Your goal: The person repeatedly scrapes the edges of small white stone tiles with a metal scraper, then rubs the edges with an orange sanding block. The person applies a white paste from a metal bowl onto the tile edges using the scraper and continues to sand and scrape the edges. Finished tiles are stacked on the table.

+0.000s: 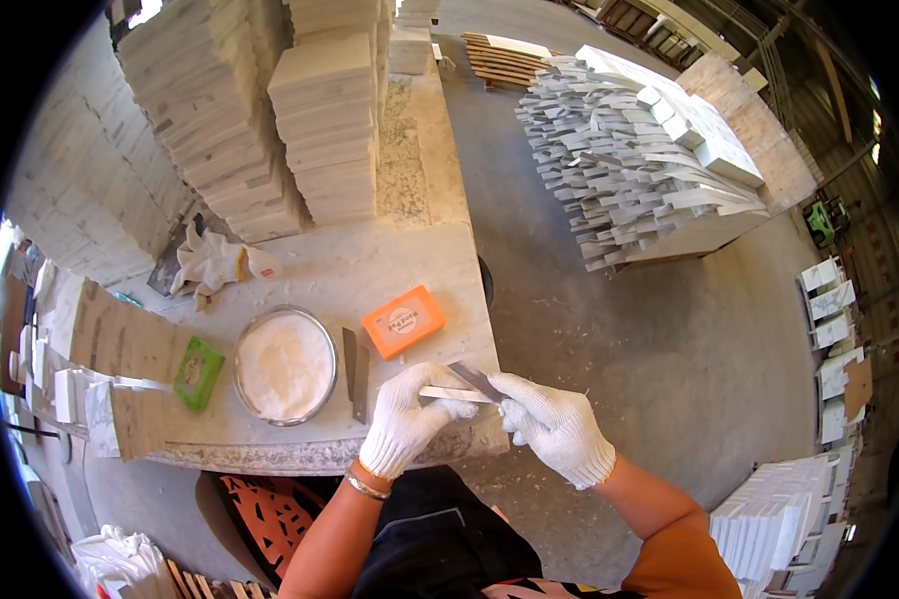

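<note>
At a marble work slab [410, 270] in an open stone yard, you stand with both gloved hands at its near right corner. Your left hand [407, 417] is closed around a thin pale stone strip [448, 394], held level just above the slab's edge; your right hand [557, 424] pinches a flat grey blade [476, 379] whose far end rests on that strip.

Judging by the layout, the work looks to be in mid-stride rather than near its end. A round metal pan of white powder [286, 364] sits close on the left, seemingly full. Beside it lies a second dark flat tool [355, 359], untouched, and just beyond that an orange box [403, 321]. A green box [199, 372] rests farther left, near brown-backed tile pieces [120, 344].

A spare pair of white gloves [215, 265] lies crumpled at the far left of the slab. Tall stacks of cut white tiles [325, 110] rise behind, and a large heap of narrow strips [639, 160] waits across the concrete floor [649, 349] on the right, suggesting plenty remains to be handled.
</note>
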Demonstrator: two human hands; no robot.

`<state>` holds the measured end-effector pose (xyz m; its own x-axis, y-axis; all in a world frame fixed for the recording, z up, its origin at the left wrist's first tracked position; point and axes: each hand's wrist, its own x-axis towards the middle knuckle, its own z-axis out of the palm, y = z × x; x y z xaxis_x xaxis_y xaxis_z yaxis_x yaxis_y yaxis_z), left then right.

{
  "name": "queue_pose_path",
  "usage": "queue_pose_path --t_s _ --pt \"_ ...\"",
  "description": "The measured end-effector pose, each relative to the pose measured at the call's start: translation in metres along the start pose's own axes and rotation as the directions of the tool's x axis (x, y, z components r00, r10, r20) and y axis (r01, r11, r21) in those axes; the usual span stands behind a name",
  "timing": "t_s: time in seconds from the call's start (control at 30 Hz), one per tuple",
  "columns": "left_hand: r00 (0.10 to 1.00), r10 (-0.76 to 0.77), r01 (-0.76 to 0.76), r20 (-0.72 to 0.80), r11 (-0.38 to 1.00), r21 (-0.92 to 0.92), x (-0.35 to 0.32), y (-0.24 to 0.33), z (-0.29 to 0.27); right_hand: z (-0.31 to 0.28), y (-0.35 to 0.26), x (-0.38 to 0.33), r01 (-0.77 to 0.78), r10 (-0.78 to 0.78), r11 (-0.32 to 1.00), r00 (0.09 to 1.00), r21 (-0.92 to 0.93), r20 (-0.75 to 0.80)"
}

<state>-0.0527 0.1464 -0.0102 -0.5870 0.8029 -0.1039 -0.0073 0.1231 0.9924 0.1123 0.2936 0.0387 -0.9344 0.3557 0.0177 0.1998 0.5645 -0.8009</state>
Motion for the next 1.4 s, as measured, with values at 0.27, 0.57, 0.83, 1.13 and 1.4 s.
queue_pose_path --t_s 0.27,0.57,0.83,1.13,1.4 --pt "1.0 -0.018 0.019 0.009 0.993 -0.117 -0.003 -0.01 0.0 -0.016 -0.012 -0.01 -0.204 0.242 0.945 0.962 0.257 -0.126" --pt "1.0 -0.024 0.022 -0.014 0.994 -0.105 -0.003 -0.011 0.002 -0.016 -0.003 -0.019 -0.214 0.242 0.94 0.967 0.265 -0.076" --pt "1.0 -0.001 -0.001 -0.031 0.996 -0.09 -0.004 -0.012 0.002 -0.005 -0.012 -0.015 -0.124 0.137 0.988 0.981 0.097 -0.137" --pt "0.999 0.033 -0.033 -0.025 0.999 0.016 -0.006 -0.015 0.0 0.016 -0.013 -0.013 0.044 -0.04 0.999 0.985 0.024 -0.169" --pt "0.999 0.054 -0.054 -0.004 0.994 -0.097 -0.008 -0.016 0.002 0.007 -0.009 -0.02 -0.076 0.076 0.997 0.973 0.012 -0.218"
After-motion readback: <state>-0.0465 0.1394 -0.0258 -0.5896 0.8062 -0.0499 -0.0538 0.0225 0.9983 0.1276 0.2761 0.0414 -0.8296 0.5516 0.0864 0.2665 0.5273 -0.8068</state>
